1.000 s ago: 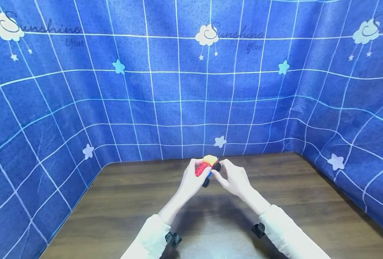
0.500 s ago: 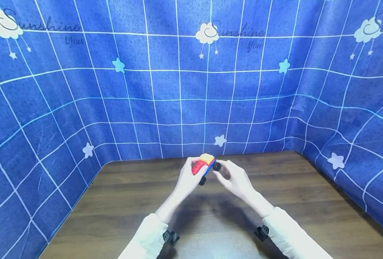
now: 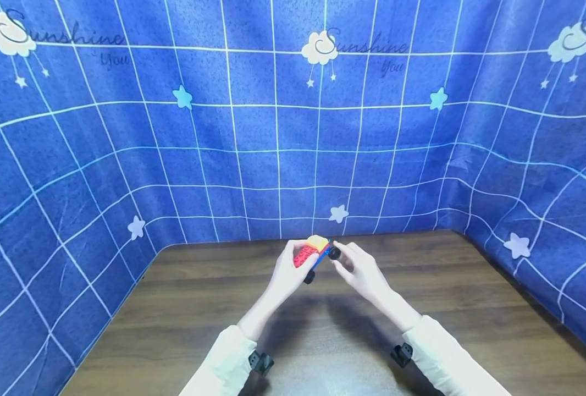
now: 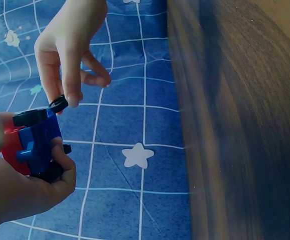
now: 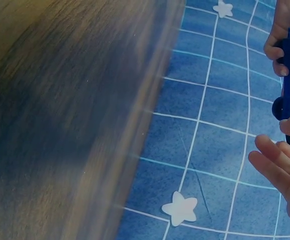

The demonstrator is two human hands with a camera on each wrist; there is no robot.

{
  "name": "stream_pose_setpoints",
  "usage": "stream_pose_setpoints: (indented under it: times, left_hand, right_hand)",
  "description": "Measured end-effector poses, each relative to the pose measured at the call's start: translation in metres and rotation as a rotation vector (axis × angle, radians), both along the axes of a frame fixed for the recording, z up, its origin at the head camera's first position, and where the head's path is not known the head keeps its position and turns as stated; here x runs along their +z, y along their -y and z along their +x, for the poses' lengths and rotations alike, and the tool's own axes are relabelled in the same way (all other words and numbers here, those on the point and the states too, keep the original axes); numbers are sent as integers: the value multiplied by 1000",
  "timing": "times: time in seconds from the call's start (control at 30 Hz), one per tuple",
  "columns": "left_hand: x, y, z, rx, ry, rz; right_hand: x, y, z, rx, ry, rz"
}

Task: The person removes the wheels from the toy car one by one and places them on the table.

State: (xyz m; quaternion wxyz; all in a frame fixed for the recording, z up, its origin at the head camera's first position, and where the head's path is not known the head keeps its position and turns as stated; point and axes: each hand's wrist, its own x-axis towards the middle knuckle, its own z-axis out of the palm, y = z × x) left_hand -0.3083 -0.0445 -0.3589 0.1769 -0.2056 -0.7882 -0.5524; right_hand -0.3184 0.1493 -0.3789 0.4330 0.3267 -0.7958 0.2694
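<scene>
Both forearms in white sleeves [image 3: 226, 352] reach forward and inward, so the hands meet in front of the person, the toy car [image 3: 305, 255] held up between them above the wooden tabletop [image 3: 209, 313], near its back edge. The left hand [image 3: 286, 272] grips the car's body, its thumb on the near side and its fingers on the far side; the right hand [image 3: 367, 272] comes in from the other side, thumb and index finger narrowed in a pinch on one black wheel [image 4: 58, 104] at the blue corner. Two hands, one car and two black wrist devices [image 3: 260, 363] are in view; four wheels can be counted in the left wrist view, and three white clouds [image 3: 320, 48] on the blue gridded cloth [image 3: 253, 126] behind. The car has a studded red body, a yellow block on top and a blue base, and is tilted; whether the pinched wheel sits fully home I cannot tell
</scene>
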Motion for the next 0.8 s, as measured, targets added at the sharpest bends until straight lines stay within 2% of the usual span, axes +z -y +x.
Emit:
stream_pose_setpoints:
  times: [0.3,0.53,0.67,0.8]
  left_hand:
    - [-1,2,0,8,6,-12]
    - [-5,3,-1,11,2,-34]
    - [-6,4,-2,8,7,-35]
    - [-7,4,-2,4,23,-34]
  right_hand:
    - [0,-2,1,89,62,-33]
    - [-1,-3,3,39,98,-14]
    - [-1,-3,4,35,131,-21]
    - [-1,-4,4,46,127,-20]
